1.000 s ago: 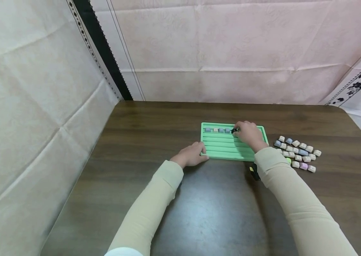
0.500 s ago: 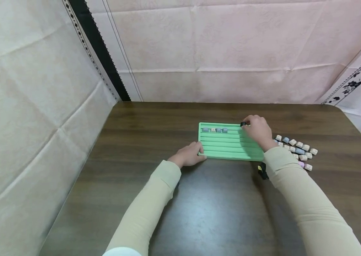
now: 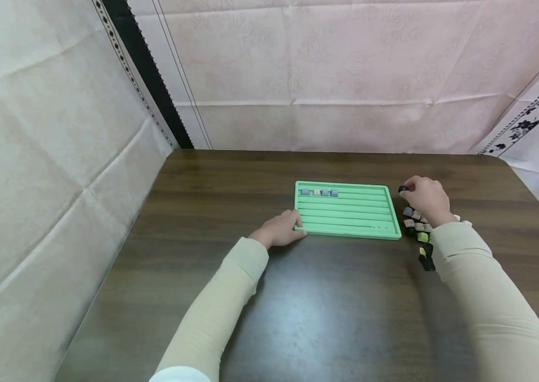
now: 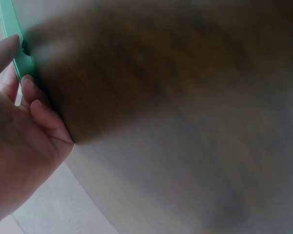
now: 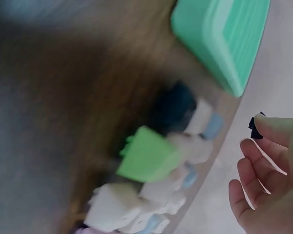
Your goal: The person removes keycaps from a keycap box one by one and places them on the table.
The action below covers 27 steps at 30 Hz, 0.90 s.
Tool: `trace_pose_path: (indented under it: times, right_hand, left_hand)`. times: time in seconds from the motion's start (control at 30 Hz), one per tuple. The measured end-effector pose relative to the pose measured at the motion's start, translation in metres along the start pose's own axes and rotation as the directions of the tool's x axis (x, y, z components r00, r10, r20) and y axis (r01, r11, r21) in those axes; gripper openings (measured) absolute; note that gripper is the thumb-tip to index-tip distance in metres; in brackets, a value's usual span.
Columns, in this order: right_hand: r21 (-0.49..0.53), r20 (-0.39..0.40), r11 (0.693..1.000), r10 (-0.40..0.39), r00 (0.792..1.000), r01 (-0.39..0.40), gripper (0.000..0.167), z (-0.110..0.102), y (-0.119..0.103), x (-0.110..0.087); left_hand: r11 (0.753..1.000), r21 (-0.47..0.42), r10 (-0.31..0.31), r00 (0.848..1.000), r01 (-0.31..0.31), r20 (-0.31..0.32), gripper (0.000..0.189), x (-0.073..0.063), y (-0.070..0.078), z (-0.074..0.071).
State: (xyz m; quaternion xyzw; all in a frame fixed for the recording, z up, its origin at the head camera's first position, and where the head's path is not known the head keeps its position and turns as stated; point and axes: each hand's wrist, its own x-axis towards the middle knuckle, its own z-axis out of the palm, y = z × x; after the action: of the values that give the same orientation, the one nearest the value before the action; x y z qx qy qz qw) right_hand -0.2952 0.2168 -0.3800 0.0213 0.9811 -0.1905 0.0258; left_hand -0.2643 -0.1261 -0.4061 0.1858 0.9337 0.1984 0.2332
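A green ridged tray (image 3: 346,212) lies on the table, with several blue-grey and white keycaps (image 3: 324,193) along its top row at the left. My left hand (image 3: 279,229) grips the tray's near-left corner, and in the left wrist view its fingers curl at the green edge. Beyond the tray's right side, my right hand (image 3: 427,199) pinches a small black keycap (image 5: 255,127) between thumb and fingertip, off the table. Loose keycaps lie under the right hand and wrist, among them a bright green one (image 5: 149,156) and a dark one (image 5: 173,108).
The loose group of white and blue keycaps (image 3: 415,215) sits right of the tray, partly hidden by the right forearm. Black pieces with a yellow patch (image 3: 426,258) lie nearer. The brown wooden table (image 3: 298,318) ends at pale cloth (image 3: 370,79) behind and at the left.
My right hand has moved right with the black keycap, from the tray's top row to over the loose keycaps. My left hand still holds the tray corner.
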Motion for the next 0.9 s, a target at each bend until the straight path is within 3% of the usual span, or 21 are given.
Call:
trace_pose_path:
  times: [0.2, 0.47, 0.9]
  right_hand:
    - [-0.057, 0.063, 0.998, 0.011, 0.998, -0.007, 0.037, 0.005, 0.011, -0.003]
    - [-0.078, 0.079, 0.997, 0.035, 0.996, -0.029, 0.035, 0.011, 0.018, -0.003]
    - [-0.037, 0.125, 0.998, 0.048, 0.991, -0.044, 0.042, 0.011, 0.020, -0.001]
  left_hand:
    - [1.000, -0.008, 0.000, 1.000, 0.000, 0.004, 0.023, 0.001, 0.000, 0.001]
    - [1.000, -0.023, -0.009, 1.000, 0.009, 0.008, 0.023, 0.000, 0.001, 0.003]
    - [1.000, -0.017, -0.003, 1.000, 0.003, 0.004, 0.023, -0.001, 0.000, -0.001]
